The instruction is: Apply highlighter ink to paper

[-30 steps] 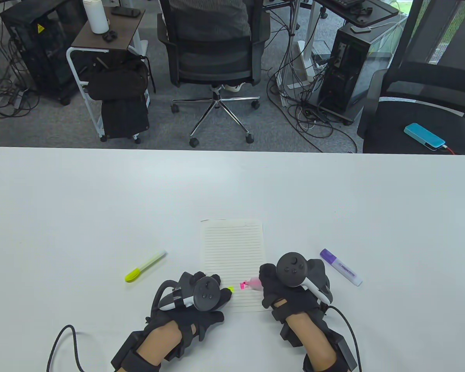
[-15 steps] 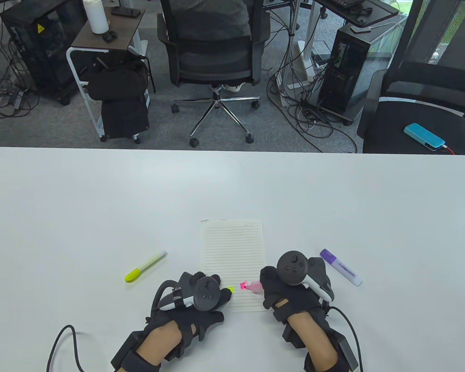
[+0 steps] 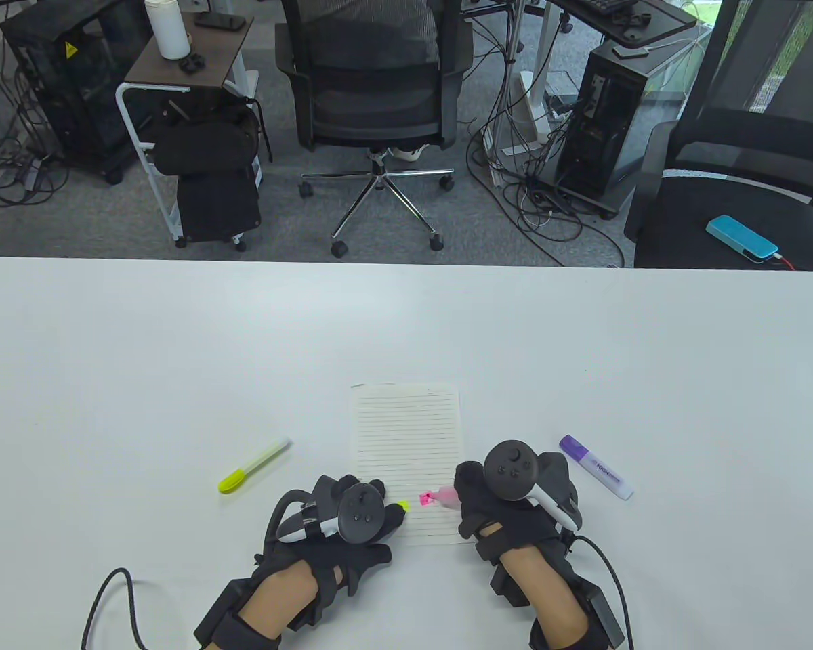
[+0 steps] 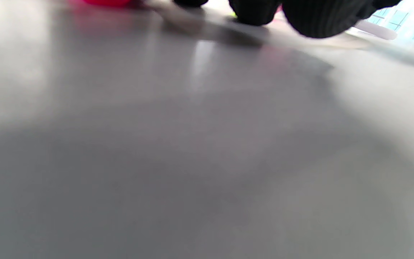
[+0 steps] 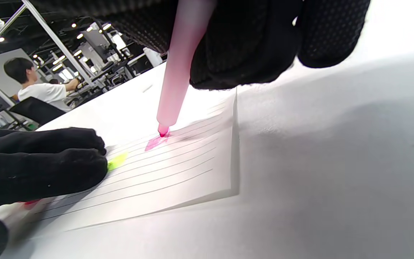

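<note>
A lined sheet of paper [image 3: 406, 440] lies near the table's front edge. My right hand [image 3: 508, 501] grips a pink highlighter [image 3: 442, 497], uncapped, with its tip on the paper's lower part. In the right wrist view the highlighter [image 5: 178, 72] touches a small pink mark [image 5: 155, 143] on the paper [image 5: 178, 172]. My left hand [image 3: 352, 514] rests on the paper's lower left corner, fingers [image 5: 41, 162] down beside a yellow-green mark [image 5: 117, 161]. The left wrist view is blurred, showing only my fingertips [image 4: 322, 18] and the table.
A yellow highlighter [image 3: 254, 464] lies to the left of the paper. A purple highlighter [image 3: 596, 467] lies to the right of my right hand. Office chairs, cables and computer towers stand beyond the table's far edge [image 3: 406, 261].
The pink highlighter's tip has shifted slightly on the paper. The left hand has not moved.
</note>
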A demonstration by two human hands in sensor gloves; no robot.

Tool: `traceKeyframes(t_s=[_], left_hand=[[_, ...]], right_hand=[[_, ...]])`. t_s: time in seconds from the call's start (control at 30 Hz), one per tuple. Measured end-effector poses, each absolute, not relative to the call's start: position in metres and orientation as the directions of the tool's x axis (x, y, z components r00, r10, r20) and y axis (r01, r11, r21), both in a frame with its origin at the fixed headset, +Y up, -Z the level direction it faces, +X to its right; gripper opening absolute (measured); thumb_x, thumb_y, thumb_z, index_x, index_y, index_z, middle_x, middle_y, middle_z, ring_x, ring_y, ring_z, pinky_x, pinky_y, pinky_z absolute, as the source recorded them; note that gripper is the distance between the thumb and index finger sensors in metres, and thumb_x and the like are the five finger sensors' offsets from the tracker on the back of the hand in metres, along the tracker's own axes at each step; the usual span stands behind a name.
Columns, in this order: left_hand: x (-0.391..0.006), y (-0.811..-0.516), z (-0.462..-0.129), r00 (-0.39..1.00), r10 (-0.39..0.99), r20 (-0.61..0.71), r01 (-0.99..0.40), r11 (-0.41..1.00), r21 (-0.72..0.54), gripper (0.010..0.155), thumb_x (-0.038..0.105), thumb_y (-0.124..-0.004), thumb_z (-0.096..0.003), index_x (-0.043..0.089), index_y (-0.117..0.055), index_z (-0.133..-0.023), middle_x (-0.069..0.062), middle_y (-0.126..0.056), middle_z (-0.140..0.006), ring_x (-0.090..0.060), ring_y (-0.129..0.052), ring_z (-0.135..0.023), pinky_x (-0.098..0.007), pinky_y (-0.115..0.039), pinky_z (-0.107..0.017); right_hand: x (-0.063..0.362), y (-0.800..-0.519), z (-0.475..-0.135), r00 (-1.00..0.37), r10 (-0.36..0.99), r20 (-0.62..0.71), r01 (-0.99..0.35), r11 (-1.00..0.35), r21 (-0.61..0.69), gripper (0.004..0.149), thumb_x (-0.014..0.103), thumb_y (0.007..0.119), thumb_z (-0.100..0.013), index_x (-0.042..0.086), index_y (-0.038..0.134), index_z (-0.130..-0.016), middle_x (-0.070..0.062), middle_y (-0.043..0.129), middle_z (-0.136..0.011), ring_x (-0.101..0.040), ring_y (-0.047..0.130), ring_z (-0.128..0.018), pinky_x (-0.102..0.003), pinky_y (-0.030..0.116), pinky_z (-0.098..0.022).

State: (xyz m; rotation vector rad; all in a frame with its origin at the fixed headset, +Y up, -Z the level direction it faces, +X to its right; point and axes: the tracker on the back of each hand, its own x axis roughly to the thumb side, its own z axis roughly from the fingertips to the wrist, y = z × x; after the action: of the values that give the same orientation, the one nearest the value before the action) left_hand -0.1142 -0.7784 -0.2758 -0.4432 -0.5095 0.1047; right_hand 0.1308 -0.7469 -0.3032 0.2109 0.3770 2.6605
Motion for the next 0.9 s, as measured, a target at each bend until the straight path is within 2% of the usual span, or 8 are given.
traceKeyframes(t_s=[0.13,0.33,0.53,0.7,0.83,0.9], left_hand=[[-0.1142,-0.7784,-0.2758,0.87,0.205,0.448,0.012,0.9,-0.435,0.067,0.058,-0.068,-0.044,0.042,-0.049,-0.106,0.002,-0.033,-0.118,-0.042,-0.033,-0.108,-0.068,-0.029,-0.072],[-0.1142,-0.7784,-0.2758,0.87,0.205,0.448,0.012,0.9,-0.435,0.067,0.058,-0.068,-0.044,0.042,-0.049,-0.106,0.002,-0.033,-0.118,-0.042,-0.033,-0.108,-0.068,-0.029,-0.072],[-0.1142,-0.7784,-0.2758,0.87,0.205,0.448,0.012,0.9,-0.435,0.067,0.058,-0.068,-0.044,0.042,-0.05,-0.106,0.002,-0.033,-0.118,-0.042,-0.033,-0.108,-0.068,-0.029,-0.072],[-0.1142,-0.7784,-0.2758,0.87,0.205,0.448,0.012,0.9,-0.435,0.067,0.058,-0.068,-0.0439,0.042,-0.049,-0.106,0.002,-0.033,-0.118,-0.042,-0.033,-0.108,-0.068,-0.029,-0.072],[-0.1142,-0.7783,-0.2759,0.87,0.206,0.448,0.011,0.9,-0.436,0.067,0.058,-0.068,-0.0439,0.042,-0.05,-0.106,0.002,-0.033,-0.118,-0.042,-0.033,-0.108,-0.068,-0.029,-0.072],[-0.1143,-0.7783,-0.276,0.87,0.206,0.448,0.011,0.9,-0.436,0.067,0.058,-0.068,-0.044,0.042,-0.049,-0.106,0.002,-0.033,-0.118,-0.042,-0.033,-0.108,-0.068,-0.029,-0.072]], right_hand=[[0.1311,-0.7453,-0.3026,-0.888,0.453,0.078,-0.398,-0.842,0.364,0.039,0.033,0.071,-0.063,0.015,0.075,-0.097,-0.016,0.092,-0.071,-0.032,0.092,-0.043,-0.06,0.071,-0.056],[0.1313,-0.747,-0.3035,-0.893,0.443,0.086,-0.406,-0.871,0.276,0.039,0.033,0.07,-0.063,0.015,0.074,-0.097,-0.015,0.091,-0.072,-0.031,0.092,-0.044,-0.06,0.071,-0.056],[0.1323,-0.7446,-0.3028,-0.888,0.455,0.072,-0.401,-0.84,0.364,0.038,0.033,0.071,-0.063,0.014,0.076,-0.096,-0.016,0.092,-0.071,-0.032,0.092,-0.043,-0.06,0.071,-0.056],[0.1324,-0.7475,-0.3042,-0.893,0.444,0.077,-0.408,-0.868,0.283,0.039,0.033,0.07,-0.063,0.015,0.074,-0.097,-0.016,0.091,-0.072,-0.032,0.092,-0.044,-0.06,0.071,-0.056],[0.1336,-0.7457,-0.3038,-0.892,0.447,0.064,-0.397,-0.844,0.36,0.038,0.033,0.071,-0.063,0.014,0.075,-0.096,-0.016,0.092,-0.071,-0.032,0.092,-0.043,-0.06,0.071,-0.056],[0.133,-0.7451,-0.3032,-0.892,0.448,0.068,-0.397,-0.845,0.358,0.038,0.033,0.071,-0.063,0.014,0.076,-0.096,-0.016,0.092,-0.071,-0.032,0.092,-0.043,-0.06,0.071,-0.056]])
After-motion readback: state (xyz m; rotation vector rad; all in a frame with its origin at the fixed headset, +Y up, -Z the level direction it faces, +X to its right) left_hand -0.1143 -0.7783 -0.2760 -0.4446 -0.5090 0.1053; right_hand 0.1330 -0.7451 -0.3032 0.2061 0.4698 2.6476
